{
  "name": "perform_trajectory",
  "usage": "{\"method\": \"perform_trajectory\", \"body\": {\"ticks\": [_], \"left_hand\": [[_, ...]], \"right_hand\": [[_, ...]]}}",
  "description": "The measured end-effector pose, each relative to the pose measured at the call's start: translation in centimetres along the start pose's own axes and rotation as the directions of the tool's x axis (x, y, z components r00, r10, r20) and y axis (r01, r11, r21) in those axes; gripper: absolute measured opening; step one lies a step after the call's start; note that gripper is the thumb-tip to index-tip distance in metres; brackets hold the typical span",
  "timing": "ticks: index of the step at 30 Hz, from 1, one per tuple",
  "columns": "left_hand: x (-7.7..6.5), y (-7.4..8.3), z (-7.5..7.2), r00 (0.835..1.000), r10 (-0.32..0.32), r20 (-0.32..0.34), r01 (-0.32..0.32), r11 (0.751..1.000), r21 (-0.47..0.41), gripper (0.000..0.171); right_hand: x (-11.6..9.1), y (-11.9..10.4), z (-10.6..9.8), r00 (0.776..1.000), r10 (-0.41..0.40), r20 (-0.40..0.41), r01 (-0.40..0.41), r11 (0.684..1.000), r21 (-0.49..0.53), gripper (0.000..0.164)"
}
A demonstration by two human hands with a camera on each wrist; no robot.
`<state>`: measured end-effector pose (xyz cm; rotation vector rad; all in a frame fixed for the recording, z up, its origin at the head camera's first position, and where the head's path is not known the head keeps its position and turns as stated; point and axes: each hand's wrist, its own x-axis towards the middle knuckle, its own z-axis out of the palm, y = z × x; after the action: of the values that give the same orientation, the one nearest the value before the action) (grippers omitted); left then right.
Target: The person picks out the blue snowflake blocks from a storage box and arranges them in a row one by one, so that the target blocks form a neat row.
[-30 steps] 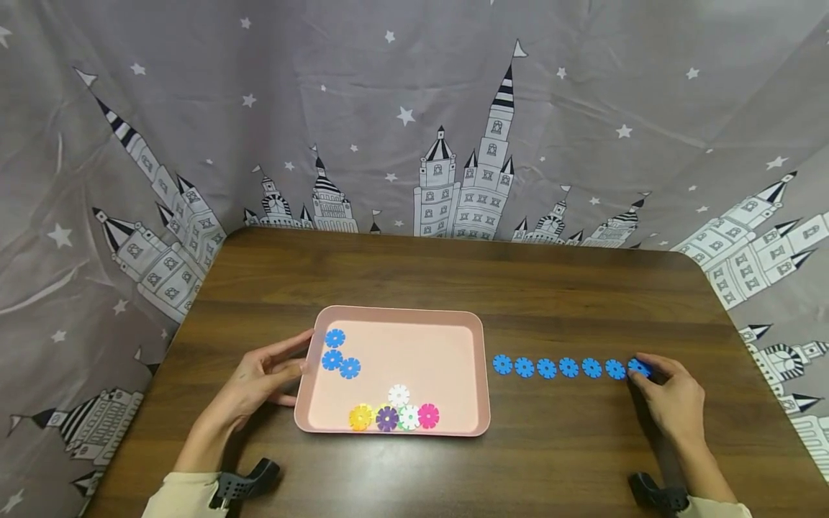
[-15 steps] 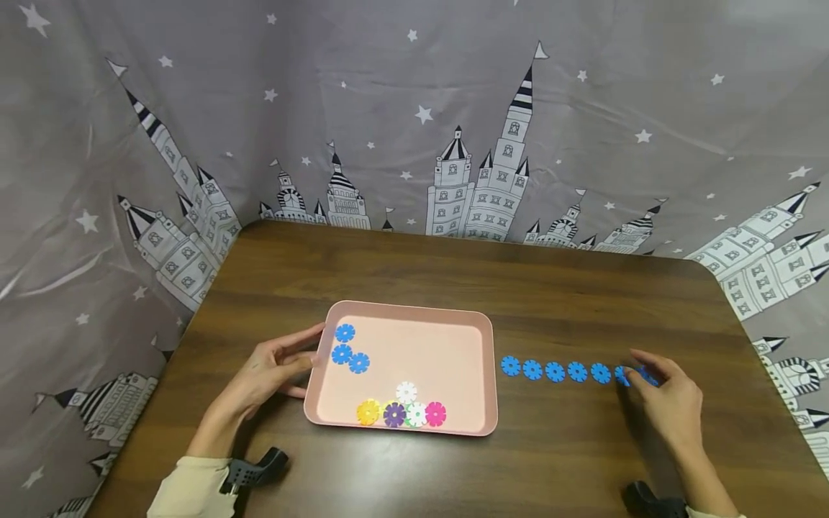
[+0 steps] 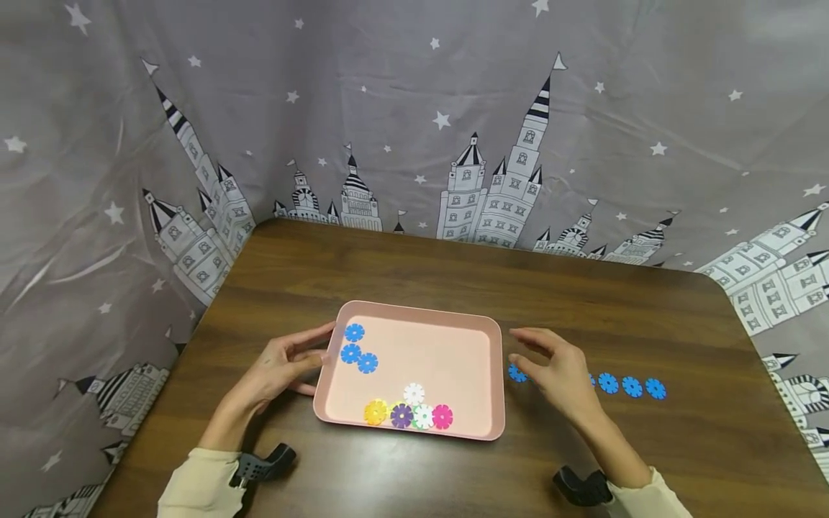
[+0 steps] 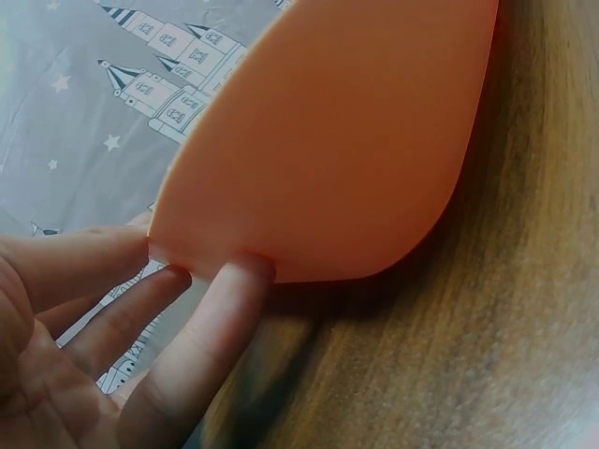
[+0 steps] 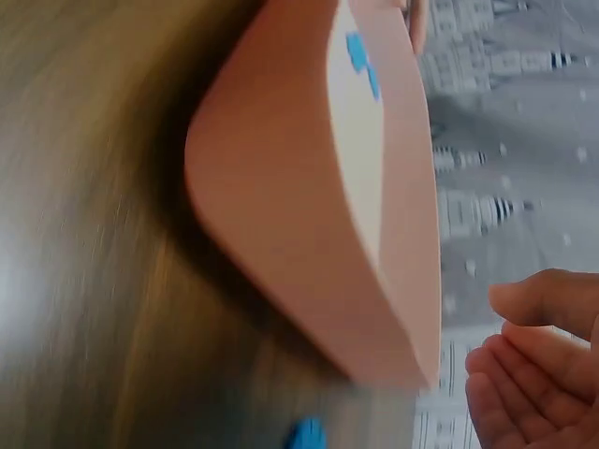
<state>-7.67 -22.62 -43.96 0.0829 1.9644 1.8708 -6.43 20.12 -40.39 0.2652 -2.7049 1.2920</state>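
A pink tray [image 3: 414,311] stands on the table, with my left hand [image 3: 278,367] at its left end. In the left wrist view the fingertips [image 4: 251,271] touch the tray's outer wall. To the right of the tray runs a row of blue notched flower-shaped discs [image 3: 632,387]. My right hand [image 3: 560,370] is over the near part of this row, hiding some discs, with thumb and fingers apart and nothing between them. Its thumb tip is close to the blue disc [image 3: 517,373] nearest the tray. The right wrist view shows this hand [image 5: 538,365] holding nothing.
Inside the tray, three blue discs [image 3: 368,362] sit at the left. Yellow, purple, white and pink discs [image 3: 442,416] lie along the front wall. A grey curtain [image 3: 388,108] with castles hangs behind the wooden table [image 3: 583,302].
My right hand has moved left from the far right end of the blue row to beside the tray. The left hand stays at the tray. The head view has shifted slightly.
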Motion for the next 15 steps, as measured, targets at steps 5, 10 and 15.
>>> {"method": "perform_trajectory", "body": {"ticks": [5, 10, 15], "left_hand": [[0.1, 0.1, 0.1, 1.000, 0.004, 0.008, -0.004, 1.000, -0.008, 0.062], [0.1, 0.0, 0.1, 1.000, 0.008, 0.013, -0.008, 1.000, -0.018, 0.061], [-0.1, 0.0, 0.0, 1.000, 0.002, 0.013, -0.001, 1.000, -0.018, 0.061]], "right_hand": [[0.7, -2.6, 3.8, 0.996, -0.048, 0.074, 0.044, 0.997, 0.057, 0.036], [0.9, -4.4, 6.7, 0.991, -0.058, 0.123, 0.048, 0.995, 0.083, 0.038], [1.1, -5.5, 8.7, 0.980, -0.063, 0.187, 0.040, 0.991, 0.126, 0.037]]}}
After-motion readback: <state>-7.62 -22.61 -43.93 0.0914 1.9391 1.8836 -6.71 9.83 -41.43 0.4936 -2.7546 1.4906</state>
